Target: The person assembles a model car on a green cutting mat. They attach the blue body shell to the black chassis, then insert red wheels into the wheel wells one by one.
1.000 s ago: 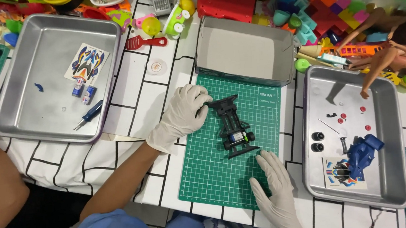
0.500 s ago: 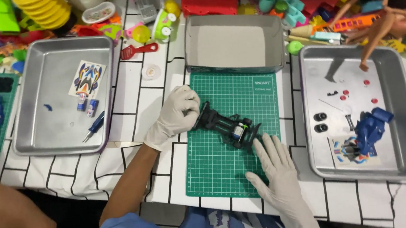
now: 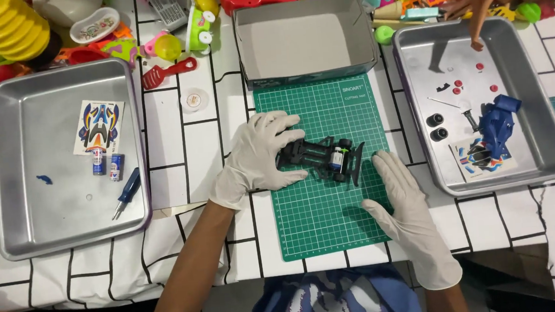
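A black toy car chassis (image 3: 326,156) lies across the green cutting mat (image 3: 325,218). My left hand (image 3: 254,155), in a white glove, rests on the chassis's left end with fingers spread over it. My right hand (image 3: 403,195), also gloved, lies flat and open on the mat just right of the chassis, holding nothing. The chassis shows a small metal motor part near its right end.
A left metal tray (image 3: 7,164) holds a sticker sheet, two small batteries and a blue screwdriver (image 3: 126,192). The right metal tray (image 3: 545,122) holds a blue car body (image 3: 496,122), black wheels and small red parts. A grey box (image 3: 305,41) and piled toys sit behind.
The chassis has been turned from upright to lying sideways on the mat. My right hand moved up beside its right end. The view shifted left and closer.
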